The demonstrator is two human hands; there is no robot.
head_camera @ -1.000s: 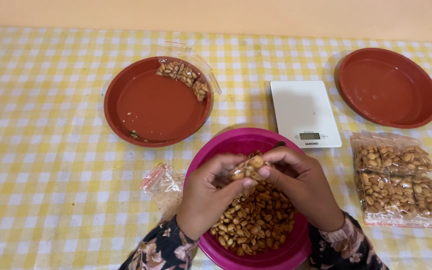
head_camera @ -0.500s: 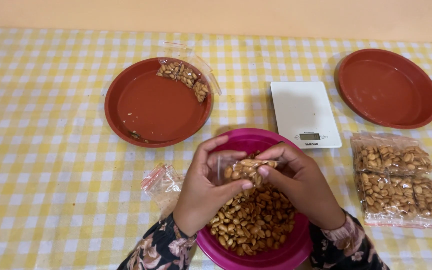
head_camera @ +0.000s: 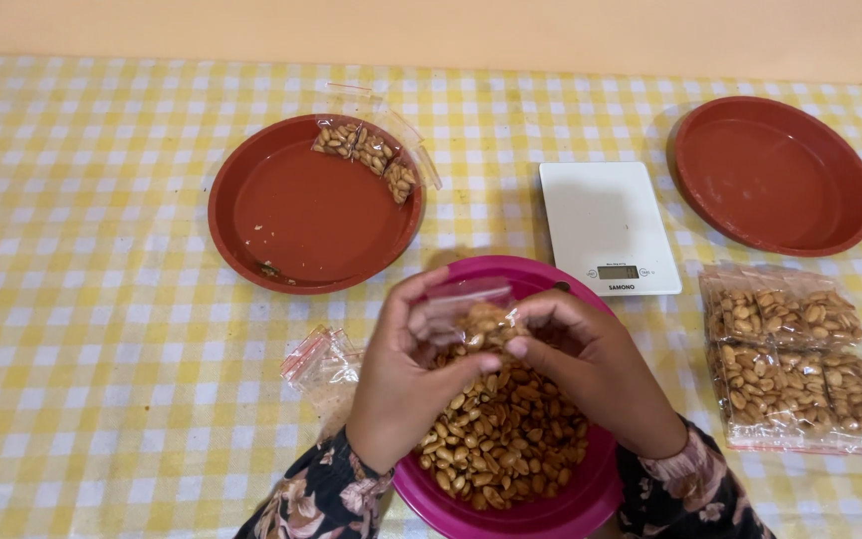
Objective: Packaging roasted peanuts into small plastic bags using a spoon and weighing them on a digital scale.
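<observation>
Here, both hands meet over a magenta plastic bowl (head_camera: 551, 504) heaped with peanuts (head_camera: 506, 439) at the near edge of a table covered in a yellow-and-white checked cloth (head_camera: 82, 299). The left hand (head_camera: 406, 384) pinches one side of a small clear plastic bag (head_camera: 471, 314), thumb and fingers closed on its rim, and the right hand (head_camera: 591, 369) grips the other side, its fingertips curled in at the bag's mouth; the bag is partly filled with peanuts and is held just above the heap. Just left of the bowl lies a crumpled bunch of empty clear bags (head_camera: 323, 361). Farther back on the left sits a reddish-brown round plate (head_camera: 301, 225) with a filled peanut bag (head_camera: 366, 155) resting on its far rim. A white digital kitchen scale (head_camera: 601, 225) stands just behind the bowl, and a second reddish-brown plate (head_camera: 770, 175) stands to its right. Two filled peanut bags (head_camera: 795, 354) lie side by side on the cloth at the right.
</observation>
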